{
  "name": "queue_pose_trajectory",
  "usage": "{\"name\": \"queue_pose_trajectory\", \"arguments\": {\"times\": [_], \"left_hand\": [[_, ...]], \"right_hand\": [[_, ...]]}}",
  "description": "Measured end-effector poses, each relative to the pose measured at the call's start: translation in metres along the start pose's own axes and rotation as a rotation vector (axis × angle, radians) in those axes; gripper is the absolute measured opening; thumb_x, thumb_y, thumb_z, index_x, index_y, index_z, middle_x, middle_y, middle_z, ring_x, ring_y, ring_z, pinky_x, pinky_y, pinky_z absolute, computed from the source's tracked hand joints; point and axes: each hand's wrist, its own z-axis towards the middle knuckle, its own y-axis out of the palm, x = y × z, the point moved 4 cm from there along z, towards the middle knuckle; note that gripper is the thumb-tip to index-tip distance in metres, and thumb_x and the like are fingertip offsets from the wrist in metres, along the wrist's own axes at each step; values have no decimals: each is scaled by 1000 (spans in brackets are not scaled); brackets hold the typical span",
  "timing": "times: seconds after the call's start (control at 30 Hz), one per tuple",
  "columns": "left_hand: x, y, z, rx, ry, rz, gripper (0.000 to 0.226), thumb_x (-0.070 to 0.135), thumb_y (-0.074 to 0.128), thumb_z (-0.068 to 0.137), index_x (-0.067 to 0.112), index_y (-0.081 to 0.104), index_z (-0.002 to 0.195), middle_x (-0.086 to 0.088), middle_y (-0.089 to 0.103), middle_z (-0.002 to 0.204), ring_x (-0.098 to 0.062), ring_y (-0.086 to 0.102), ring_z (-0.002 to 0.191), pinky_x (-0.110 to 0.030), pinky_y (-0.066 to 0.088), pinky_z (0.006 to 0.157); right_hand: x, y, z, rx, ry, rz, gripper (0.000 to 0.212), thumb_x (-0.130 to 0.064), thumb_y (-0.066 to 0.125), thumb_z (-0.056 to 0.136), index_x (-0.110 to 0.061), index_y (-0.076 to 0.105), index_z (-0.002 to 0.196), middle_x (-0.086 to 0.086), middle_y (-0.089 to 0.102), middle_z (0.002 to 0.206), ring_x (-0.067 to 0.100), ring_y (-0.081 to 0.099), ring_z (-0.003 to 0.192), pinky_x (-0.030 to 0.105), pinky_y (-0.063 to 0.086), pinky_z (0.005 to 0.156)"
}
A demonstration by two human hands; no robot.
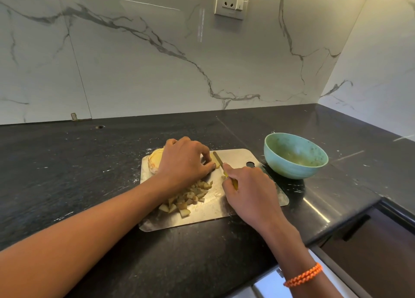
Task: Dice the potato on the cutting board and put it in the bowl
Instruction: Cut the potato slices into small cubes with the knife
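Observation:
A steel cutting board [244,157] lies on the black counter. My left hand [184,160] curls over potato slices [216,162] at the board's far side and holds them down. A larger uncut piece of potato [155,159] shows behind that hand at the board's far left corner. My right hand [249,190] grips a small yellow-handled knife [219,159], whose blade rests against the slices by my left fingertips. A heap of potato dice [187,199] lies on the near left part of the board, partly under my left wrist. The green bowl [295,156] stands right of the board.
The black stone counter [89,174] runs to a marble wall behind and to the right. Its front edge drops off at the lower right, above a dark drawer front [370,241]. A wall socket [232,1] sits high on the wall.

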Motion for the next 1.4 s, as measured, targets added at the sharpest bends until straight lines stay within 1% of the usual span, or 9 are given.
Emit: {"name": "queue_pose_trajectory", "arguments": {"times": [0.1, 0.23, 0.33, 0.5, 0.8, 0.97, 1.17, 1.27, 1.4], "left_hand": [[-1, 0, 0, 11, 2, -1, 33, 67, 68, 89, 38, 79, 100, 14, 75, 109, -10, 58, 110, -41, 41, 102], [-2, 2, 1, 8, -5, -8, 32, 66, 69, 89, 38, 79, 101, 14, 75, 110, -10, 58, 111, -40, 41, 103], [-3, 2, 1, 12, -1, -8, 32, 66, 69, 89, 39, 79, 101, 16, 74, 110, -10, 58, 111, -41, 41, 103], [-1, 2, 1, 20, 10, 4, 31, 64, 68, 90, 38, 79, 100, 16, 74, 110, -10, 57, 110, -41, 41, 103], [-2, 3, 1, 19, 6, 26, 33, 67, 67, 89, 39, 79, 100, 15, 74, 109, -10, 58, 109, -41, 42, 103], [-1, 3, 0, 19, 6, 18, 35, 67, 67, 90, 37, 79, 103, 15, 74, 113, -9, 58, 111, -40, 41, 104], [-1, 3, 0, 27, 9, 10, 34, 66, 68, 90, 37, 80, 102, 16, 74, 114, -9, 58, 110, -40, 43, 104], [-1, 3, 0, 28, 13, -10, 32, 65, 70, 90, 36, 80, 100, 17, 74, 113, -8, 58, 109, -40, 43, 103], [-1, 2, 0, 26, 16, -24, 30, 64, 70, 89, 37, 80, 98, 18, 74, 112, -9, 57, 108, -39, 44, 101]], "right_hand": [[-1, -3, 0, 45, 1, 12, 43, -33, 49, 103, -31, 57, 145, -5, 76, 97, 10, 62, 80, 32, 52, 71], [-3, -4, 0, 64, -5, 22, 43, -32, 51, 103, -31, 56, 146, -6, 77, 96, 8, 60, 76, 33, 55, 70], [-2, -2, 1, 50, -9, 27, 43, -31, 49, 104, -31, 56, 146, -5, 75, 95, 9, 57, 74, 33, 50, 68], [-3, 2, 3, -23, -41, 3, 44, -34, 46, 105, -31, 53, 148, -5, 73, 95, 11, 61, 77, 37, 57, 72], [2, -4, -20, -59, -70, 16, 48, -37, 46, 105, -34, 46, 152, -8, 73, 98, 9, 61, 84, 35, 54, 75], [11, -12, -42, -14, -67, -1, 48, -39, 47, 104, -35, 48, 152, -9, 74, 92, 9, 59, 81, 32, 48, 73], [12, -13, -47, 27, -57, 55, 43, -35, 55, 102, -33, 57, 145, -11, 70, 76, 5, 50, 63, 20, 30, 58], [5, -12, -39, 7, -62, 47, 43, -35, 53, 103, -34, 55, 146, -11, 70, 77, 5, 52, 63, 22, 35, 60], [-2, -3, -14, -38, -29, -9, 46, -36, 47, 104, -33, 51, 149, -7, 73, 91, 9, 60, 74, 32, 52, 69]]}}
